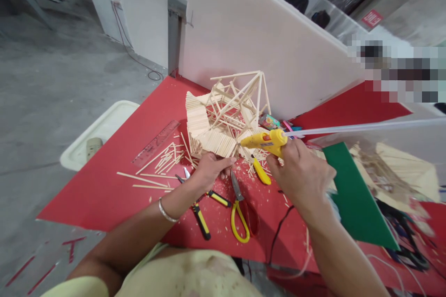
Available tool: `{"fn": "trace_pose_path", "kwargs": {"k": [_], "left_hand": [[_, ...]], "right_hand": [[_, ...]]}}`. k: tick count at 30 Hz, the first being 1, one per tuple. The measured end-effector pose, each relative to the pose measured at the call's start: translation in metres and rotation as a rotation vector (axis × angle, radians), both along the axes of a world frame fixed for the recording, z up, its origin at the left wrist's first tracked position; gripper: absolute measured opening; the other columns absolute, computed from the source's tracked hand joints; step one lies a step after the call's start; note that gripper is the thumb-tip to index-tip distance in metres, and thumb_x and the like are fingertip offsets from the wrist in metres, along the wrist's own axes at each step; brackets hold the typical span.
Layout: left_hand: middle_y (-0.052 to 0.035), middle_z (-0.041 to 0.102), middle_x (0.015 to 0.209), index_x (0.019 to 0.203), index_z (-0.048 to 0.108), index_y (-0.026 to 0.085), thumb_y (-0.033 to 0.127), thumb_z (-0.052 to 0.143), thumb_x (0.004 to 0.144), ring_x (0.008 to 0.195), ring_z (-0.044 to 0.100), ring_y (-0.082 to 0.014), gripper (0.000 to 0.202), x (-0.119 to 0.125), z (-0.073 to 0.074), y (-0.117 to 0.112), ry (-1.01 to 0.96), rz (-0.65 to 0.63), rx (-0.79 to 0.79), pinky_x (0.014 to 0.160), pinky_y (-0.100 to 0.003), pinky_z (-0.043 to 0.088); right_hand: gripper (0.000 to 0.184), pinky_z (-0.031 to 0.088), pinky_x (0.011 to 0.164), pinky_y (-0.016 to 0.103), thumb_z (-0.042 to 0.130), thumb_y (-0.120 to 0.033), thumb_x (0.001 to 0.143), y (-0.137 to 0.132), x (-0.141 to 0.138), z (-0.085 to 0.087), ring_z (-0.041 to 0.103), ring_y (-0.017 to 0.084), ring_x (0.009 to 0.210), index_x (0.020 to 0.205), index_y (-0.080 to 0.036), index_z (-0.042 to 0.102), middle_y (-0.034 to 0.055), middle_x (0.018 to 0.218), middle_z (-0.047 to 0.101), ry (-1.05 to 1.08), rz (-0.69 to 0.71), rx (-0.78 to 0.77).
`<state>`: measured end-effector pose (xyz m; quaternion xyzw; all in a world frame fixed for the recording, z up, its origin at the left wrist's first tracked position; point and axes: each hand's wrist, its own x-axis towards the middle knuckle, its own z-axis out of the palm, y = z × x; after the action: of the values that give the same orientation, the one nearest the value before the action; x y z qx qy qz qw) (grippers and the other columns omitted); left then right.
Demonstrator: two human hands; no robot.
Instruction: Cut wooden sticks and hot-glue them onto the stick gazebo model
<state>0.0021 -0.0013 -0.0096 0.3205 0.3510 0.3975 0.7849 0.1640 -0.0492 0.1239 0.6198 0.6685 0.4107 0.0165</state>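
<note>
In my right hand [299,171] is a yellow glue gun [266,141], with a long clear glue stick [348,126] running out of its back to the right. Its nozzle is at the front edge of a wooden stick model [212,139], which has slatted panels and an open frame of sticks on top. My left hand [212,170] is at the model's near edge, fingers pinched together; whether a stick is between them is hidden. Close by on the red tabletop [114,199] lie yellow-handled scissors [239,213], pliers [200,218] and a yellow utility knife [260,171].
Loose sticks [169,160] and a clear ruler [156,141] lie to the left. A green board [358,199] is at the right, beside another slatted piece [411,167]. A white partition [265,41] stands behind the model. A black cord [278,232] crosses the table's front edge.
</note>
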Motion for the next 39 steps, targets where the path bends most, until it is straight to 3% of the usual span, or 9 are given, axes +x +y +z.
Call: {"fn": "trace_pose_path", "kwargs": {"k": [14, 25, 31, 39], "left_hand": [[-0.003, 0.058, 0.048, 0.065, 0.07, 0.009, 0.038, 0.077, 0.071, 0.038, 0.047, -0.0063, 0.031, 0.004, -0.003, 0.0, -0.086, 0.036, -0.031, 0.039, -0.02, 0.032], [-0.0058, 0.061, 0.053, 0.063, 0.069, 0.008, 0.033, 0.075, 0.07, 0.043, 0.052, -0.0084, 0.027, -0.001, 0.008, 0.001, -0.165, 0.032, -0.067, 0.039, -0.019, 0.033], [-0.0087, 0.068, 0.065, 0.063, 0.066, 0.01, 0.028, 0.067, 0.071, 0.047, 0.054, -0.0095, 0.019, -0.003, 0.004, 0.003, -0.225, 0.032, -0.119, 0.039, -0.02, 0.034], [-0.0085, 0.067, 0.062, 0.063, 0.066, 0.01, 0.027, 0.068, 0.071, 0.046, 0.053, -0.0096, 0.019, -0.004, 0.002, 0.004, -0.217, 0.027, -0.108, 0.039, -0.02, 0.033]], "right_hand": [[0.027, 0.012, 0.052, 0.028, 0.05, -0.036, 0.088, -0.004, 0.003, 0.001, 0.04, 0.011, 0.057, 0.095, -0.014, 0.063, 0.0019, 0.075, 0.057, -0.01, 0.003, 0.013], [0.023, 0.01, 0.052, 0.028, 0.051, -0.035, 0.086, -0.002, 0.0, 0.002, 0.034, 0.01, 0.054, 0.09, -0.015, 0.062, -0.0001, 0.073, 0.054, 0.016, -0.016, 0.002], [0.021, 0.011, 0.053, 0.029, 0.051, -0.032, 0.086, -0.003, -0.002, 0.002, 0.034, 0.009, 0.055, 0.092, -0.015, 0.062, -0.0001, 0.074, 0.054, 0.031, -0.012, -0.022], [0.02, 0.011, 0.052, 0.029, 0.051, -0.032, 0.087, -0.002, -0.003, 0.002, 0.035, 0.01, 0.055, 0.09, -0.016, 0.061, -0.0004, 0.073, 0.054, 0.042, -0.011, -0.019]]}}
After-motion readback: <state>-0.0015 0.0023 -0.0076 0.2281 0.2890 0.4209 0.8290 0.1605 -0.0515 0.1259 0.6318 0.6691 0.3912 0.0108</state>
